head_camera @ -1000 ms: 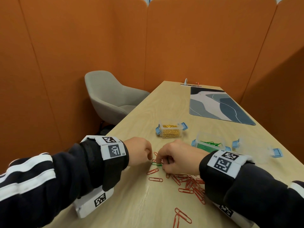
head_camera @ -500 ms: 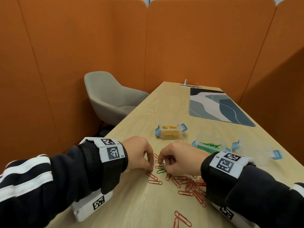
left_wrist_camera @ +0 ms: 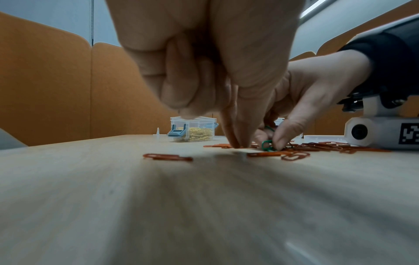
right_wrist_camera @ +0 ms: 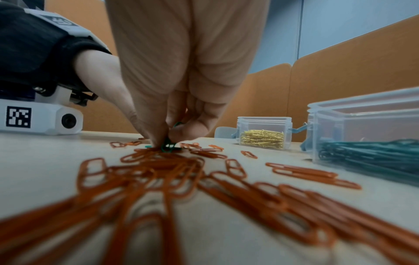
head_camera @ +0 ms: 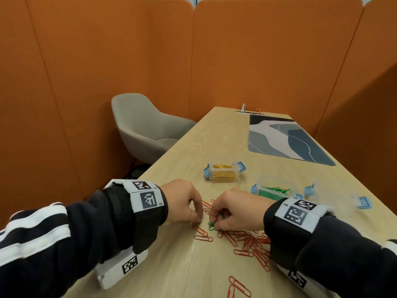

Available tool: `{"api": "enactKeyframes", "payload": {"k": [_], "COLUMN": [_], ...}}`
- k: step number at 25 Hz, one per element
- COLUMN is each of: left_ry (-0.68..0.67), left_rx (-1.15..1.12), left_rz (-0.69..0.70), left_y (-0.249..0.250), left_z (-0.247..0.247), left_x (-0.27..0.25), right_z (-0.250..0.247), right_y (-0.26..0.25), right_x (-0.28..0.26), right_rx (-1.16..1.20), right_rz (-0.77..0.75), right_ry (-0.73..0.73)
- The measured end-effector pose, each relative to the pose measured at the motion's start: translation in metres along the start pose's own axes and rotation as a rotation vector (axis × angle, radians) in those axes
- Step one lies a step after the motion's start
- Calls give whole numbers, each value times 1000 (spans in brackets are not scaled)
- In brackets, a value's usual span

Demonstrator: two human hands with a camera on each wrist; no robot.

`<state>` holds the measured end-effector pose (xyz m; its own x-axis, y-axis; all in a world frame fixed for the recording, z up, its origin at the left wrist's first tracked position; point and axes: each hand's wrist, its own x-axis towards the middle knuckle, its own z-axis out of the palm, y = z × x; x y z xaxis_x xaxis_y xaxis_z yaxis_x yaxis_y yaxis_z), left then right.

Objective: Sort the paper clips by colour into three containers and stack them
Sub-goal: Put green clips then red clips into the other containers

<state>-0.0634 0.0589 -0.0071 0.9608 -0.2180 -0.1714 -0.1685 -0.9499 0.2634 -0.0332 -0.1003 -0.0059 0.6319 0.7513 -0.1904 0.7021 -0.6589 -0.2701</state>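
My right hand [head_camera: 214,224] pinches a green paper clip [head_camera: 211,226] against the table at the left end of the red clip pile [head_camera: 247,241]. In the right wrist view another green clip [right_wrist_camera: 178,124] sits between its curled fingers [right_wrist_camera: 192,129], above the clip on the table [right_wrist_camera: 169,146]. My left hand [head_camera: 198,218] is curled just to the left. Its thumb and index tips [left_wrist_camera: 235,141] press onto the table among red clips [left_wrist_camera: 217,146]; no clip shows between them. One clear container holds gold clips [head_camera: 223,175], another green clips [head_camera: 272,190], and a third [head_camera: 335,198] looks empty.
Loose red clips [head_camera: 238,286] lie near the table's front edge. A patterned desk mat [head_camera: 283,140] covers the far right of the table [head_camera: 182,151]. A grey chair [head_camera: 146,127] stands at the left. Orange partition walls [head_camera: 107,61] enclose the table.
My right hand has dragged the green clip slightly toward me. My left hand's fingertips have come down onto the table next to it.
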Motion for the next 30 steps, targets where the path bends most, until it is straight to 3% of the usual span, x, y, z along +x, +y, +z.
{"api": "enactKeyframes", "payload": {"k": [6, 10, 13, 15, 19, 23, 27, 30], "left_ry": [-9, -39, -221, -326, -227, -48, 79, 82], "left_rx": [-28, -143, -518, -768, -843, -988, -927, -925], "left_rz": [-39, -80, -283, -357, -237, -120, -43, -11], "left_y": [2, 2, 16, 34, 84, 128, 137, 122], "left_z": [0, -2, -15, -28, -46, -42, -33, -42], "left_x": [-2, 0, 11, 25, 68, 109, 122, 104], "right_z": [2, 1, -5, -17, -46, -55, -50, -53], "right_y": [1, 4, 12, 22, 59, 99, 117, 117], "right_x": [0, -1, -7, -17, -44, -58, -63, -79], "right_rx": [-5, 44, 93, 191, 289, 326, 280, 332], "right_rz": [41, 58, 77, 88, 226, 369, 434, 442], "right_ry": [-114, -116, -56, 60, 333, 478, 534, 599]}}
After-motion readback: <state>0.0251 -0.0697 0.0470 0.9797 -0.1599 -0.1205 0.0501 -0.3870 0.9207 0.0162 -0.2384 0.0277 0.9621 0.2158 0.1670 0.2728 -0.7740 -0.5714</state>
